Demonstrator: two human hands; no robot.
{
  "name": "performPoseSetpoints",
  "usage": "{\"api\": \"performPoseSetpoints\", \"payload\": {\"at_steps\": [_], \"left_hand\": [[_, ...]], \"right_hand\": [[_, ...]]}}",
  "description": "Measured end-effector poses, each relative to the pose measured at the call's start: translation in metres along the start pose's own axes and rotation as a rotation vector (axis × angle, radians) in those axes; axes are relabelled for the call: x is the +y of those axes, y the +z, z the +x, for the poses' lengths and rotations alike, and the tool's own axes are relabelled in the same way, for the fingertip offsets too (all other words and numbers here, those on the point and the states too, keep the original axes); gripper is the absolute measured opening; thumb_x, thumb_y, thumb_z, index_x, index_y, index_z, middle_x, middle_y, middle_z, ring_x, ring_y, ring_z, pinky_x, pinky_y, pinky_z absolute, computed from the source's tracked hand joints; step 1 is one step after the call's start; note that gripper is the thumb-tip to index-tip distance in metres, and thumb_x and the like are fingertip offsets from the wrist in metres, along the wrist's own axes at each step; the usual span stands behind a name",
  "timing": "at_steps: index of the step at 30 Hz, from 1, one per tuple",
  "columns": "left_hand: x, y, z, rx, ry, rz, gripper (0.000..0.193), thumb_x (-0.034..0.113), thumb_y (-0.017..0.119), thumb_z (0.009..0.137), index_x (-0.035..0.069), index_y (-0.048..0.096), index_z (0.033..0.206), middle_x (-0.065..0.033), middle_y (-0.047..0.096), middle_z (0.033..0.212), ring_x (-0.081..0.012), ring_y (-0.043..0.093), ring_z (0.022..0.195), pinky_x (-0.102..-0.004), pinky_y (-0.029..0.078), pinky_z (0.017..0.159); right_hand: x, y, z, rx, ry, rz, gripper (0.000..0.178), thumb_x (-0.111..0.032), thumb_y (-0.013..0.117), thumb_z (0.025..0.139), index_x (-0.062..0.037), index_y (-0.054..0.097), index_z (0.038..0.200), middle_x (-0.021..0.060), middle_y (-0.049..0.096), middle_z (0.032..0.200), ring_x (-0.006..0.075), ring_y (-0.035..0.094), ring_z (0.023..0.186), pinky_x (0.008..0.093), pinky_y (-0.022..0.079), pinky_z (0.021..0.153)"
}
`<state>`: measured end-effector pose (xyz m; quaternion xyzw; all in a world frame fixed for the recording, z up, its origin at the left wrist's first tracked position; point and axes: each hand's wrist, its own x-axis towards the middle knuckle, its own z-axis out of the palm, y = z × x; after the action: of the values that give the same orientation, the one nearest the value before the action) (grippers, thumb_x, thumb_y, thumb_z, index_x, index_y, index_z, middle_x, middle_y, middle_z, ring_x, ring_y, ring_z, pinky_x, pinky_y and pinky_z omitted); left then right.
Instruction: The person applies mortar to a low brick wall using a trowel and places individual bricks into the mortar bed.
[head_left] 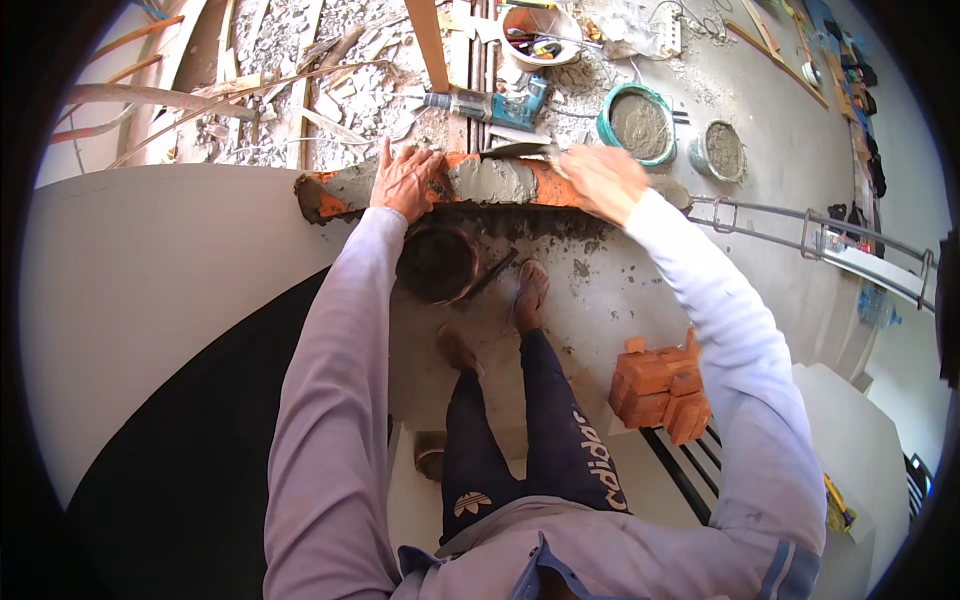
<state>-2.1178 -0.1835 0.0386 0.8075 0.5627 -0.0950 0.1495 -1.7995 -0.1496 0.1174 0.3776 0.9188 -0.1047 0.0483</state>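
A low orange brick wall [553, 186] with grey mortar [490, 182] smeared over its top and face runs across in front of me. My left hand [406, 180] rests on its top, left of the mortar, fingers spread, and seems to hold nothing. My right hand [603, 180] is closed around the handle of a trowel [518, 150]; the handle itself is mostly hidden by the fingers. The flat blade points left along the far edge of the wall top, beside the mortar.
Beyond the wall lie a blue power drill [500, 104], a teal-rimmed mortar bucket [601, 125], a smaller mortar bucket [694, 156], a white tool bucket [573, 30] and rubble [350, 85]. Below are a dark round bucket [437, 263] and stacked bricks [655, 385]. Steel rebar [775, 210] extends right.
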Motion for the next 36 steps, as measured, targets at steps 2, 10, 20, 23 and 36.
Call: {"api": "performPoseSetpoints", "payload": {"at_steps": [2, 10, 20, 23, 36], "left_hand": [[-0.009, 0.001, -0.009, 0.002, -0.016, 0.017, 0.090, 0.025, 0.086, 0.061, 0.019, 0.045, 0.141, 0.0021, 0.052, 0.137, -0.0215, 0.043, 0.130, -0.0555, 0.012, 0.119], [0.002, -0.003, 0.010, 0.006, 0.007, -0.081, 0.091, 0.023, 0.086, 0.058, 0.020, 0.048, 0.140, 0.0022, 0.055, 0.135, -0.0221, 0.045, 0.127, -0.0525, 0.016, 0.119], [-0.016, -0.012, -0.002, 0.008, -0.033, -0.124, 0.088, 0.025, 0.087, 0.056, 0.021, 0.052, 0.137, 0.0006, 0.057, 0.127, -0.0232, 0.045, 0.127, -0.0550, 0.018, 0.117], [-0.009, -0.008, 0.002, 0.018, -0.045, -0.134, 0.089, 0.024, 0.087, 0.055, 0.022, 0.053, 0.137, 0.0015, 0.058, 0.125, -0.0224, 0.046, 0.125, -0.0546, 0.017, 0.117], [-0.008, -0.016, 0.002, -0.025, -0.034, -0.107, 0.088, 0.025, 0.085, 0.059, 0.025, 0.050, 0.139, 0.0033, 0.057, 0.124, -0.0233, 0.047, 0.123, -0.0538, 0.020, 0.116]], "right_hand": [[-0.007, -0.043, -0.030, 0.096, -0.021, -0.021, 0.022, -0.005, 0.058, 0.077, -0.0079, 0.053, 0.098, 0.0119, 0.051, 0.079, 0.0325, 0.059, 0.071, 0.0437, 0.047, 0.061], [-0.052, 0.008, -0.077, -0.062, 0.127, 0.041, 0.035, -0.010, 0.062, 0.079, -0.0108, 0.053, 0.113, 0.0106, 0.052, 0.085, 0.0283, 0.059, 0.078, 0.0408, 0.047, 0.066], [-0.115, 0.013, -0.095, 0.183, 0.447, 0.594, 0.042, -0.012, 0.054, 0.089, 0.0008, 0.040, 0.127, 0.0243, 0.055, 0.106, 0.0431, 0.062, 0.082, 0.0512, 0.054, 0.066], [-0.148, 0.033, -0.035, 0.146, 0.470, 0.644, 0.043, -0.014, 0.054, 0.091, 0.0008, 0.038, 0.127, 0.0234, 0.054, 0.103, 0.0441, 0.062, 0.079, 0.0492, 0.056, 0.064], [-0.190, 0.079, 0.010, 0.280, 0.634, 0.767, 0.037, -0.015, 0.051, 0.091, -0.0004, 0.038, 0.122, 0.0296, 0.055, 0.107, 0.0485, 0.060, 0.087, 0.0552, 0.051, 0.075]]}}
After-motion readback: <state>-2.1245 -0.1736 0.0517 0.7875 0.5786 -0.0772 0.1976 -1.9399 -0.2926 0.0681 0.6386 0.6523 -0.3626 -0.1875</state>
